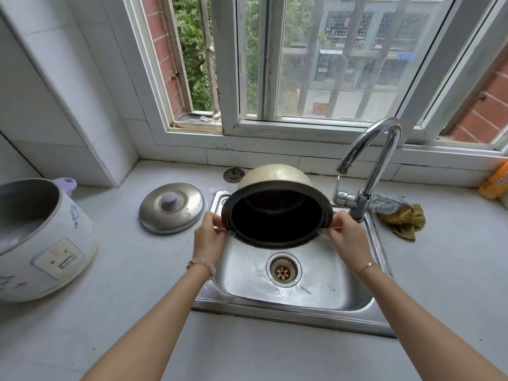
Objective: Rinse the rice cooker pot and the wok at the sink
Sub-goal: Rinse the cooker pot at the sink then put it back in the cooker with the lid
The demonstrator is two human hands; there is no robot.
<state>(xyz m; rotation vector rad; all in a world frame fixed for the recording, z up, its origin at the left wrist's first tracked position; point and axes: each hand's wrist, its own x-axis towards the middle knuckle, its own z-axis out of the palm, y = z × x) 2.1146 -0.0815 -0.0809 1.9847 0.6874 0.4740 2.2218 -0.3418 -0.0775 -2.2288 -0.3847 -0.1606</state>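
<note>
The rice cooker pot [276, 213], dark inside and pale metal outside, is tipped on its side above the steel sink [324, 292], its mouth facing me. My left hand [210, 237] pinches the rim on the left. My right hand [347, 237] pinches the rim on the right. The chrome faucet [371, 160] arches over the sink's back right corner; no water runs from it. No wok is in view.
The rice cooker body [41, 240] stands open at the left on the counter. Its metal lid [171, 207] lies left of the sink. A drain strainer [233, 175] lies behind the pot. Cloths [400, 215] and an orange bottle [496, 180] sit at the right.
</note>
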